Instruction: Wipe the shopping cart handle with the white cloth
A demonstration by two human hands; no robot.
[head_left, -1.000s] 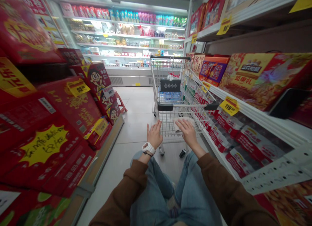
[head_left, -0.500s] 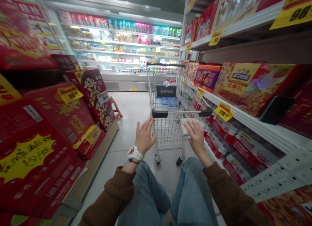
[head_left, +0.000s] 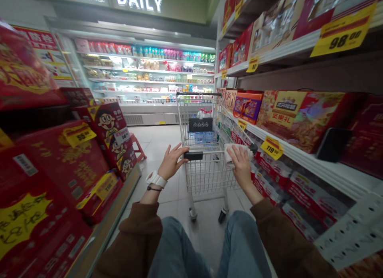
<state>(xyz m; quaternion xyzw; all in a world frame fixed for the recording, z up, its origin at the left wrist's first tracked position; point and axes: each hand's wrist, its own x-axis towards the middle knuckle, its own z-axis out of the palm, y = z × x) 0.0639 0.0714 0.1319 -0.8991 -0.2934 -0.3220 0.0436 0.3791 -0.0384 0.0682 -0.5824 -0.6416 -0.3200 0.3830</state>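
- Left hand: fingers spread, tips just beside the black grip on the near rim of the shopping cart.
- Right hand: fingers pressed together on a white cloth, at the cart's near right corner.
- Gift boxes line the shelf just right of the cart.

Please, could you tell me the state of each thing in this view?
Silver wire shopping cart: upright on its wheels.
Left bare hand: open, fingers spread, beside the black handle grip.
White folded cloth: lying on the cart's top rail.
Right bare hand: resting on the cloth.
Refrigerated display shelves: lit, stocked.
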